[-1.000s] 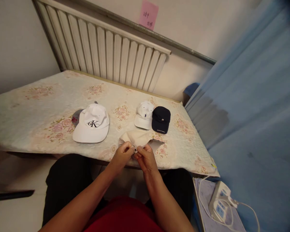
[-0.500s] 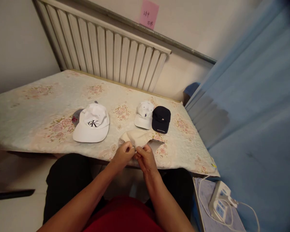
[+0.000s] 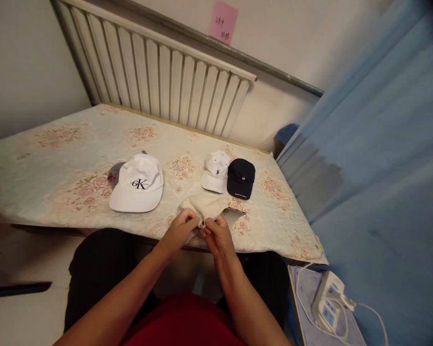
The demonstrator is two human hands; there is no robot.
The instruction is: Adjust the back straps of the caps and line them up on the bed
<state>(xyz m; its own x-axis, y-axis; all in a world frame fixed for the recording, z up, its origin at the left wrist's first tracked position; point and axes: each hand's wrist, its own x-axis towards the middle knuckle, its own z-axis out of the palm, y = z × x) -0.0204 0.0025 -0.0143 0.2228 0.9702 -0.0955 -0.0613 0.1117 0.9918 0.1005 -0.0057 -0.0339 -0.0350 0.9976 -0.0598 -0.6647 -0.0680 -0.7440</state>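
Note:
A cream baseball cap (image 3: 206, 205) lies on its side at the near edge of the bed, its brim pointing right. My left hand (image 3: 182, 226) pinches the cap's near edge, where a small dark spot shows between my hands. Close beside it, my right hand (image 3: 217, 233) has its fingers closed on the same edge. Beyond the cream cap, a small white cap (image 3: 215, 170) with a dark emblem touches a black cap (image 3: 241, 178). Off to the left, a larger white cap (image 3: 139, 185) with black lettering partly covers a grey cap (image 3: 114, 174).
The bed's floral cover (image 3: 68, 158) stretches away to the left. A cream radiator (image 3: 159, 72) stands along its far side. At right hangs a blue curtain (image 3: 375, 182); below it a power strip (image 3: 328, 300) with white cables rests on a small stand.
My left hand has shifted slightly left and its grip has loosened a little, showing more of the cap's edge. My right hand and the other caps stay in place.

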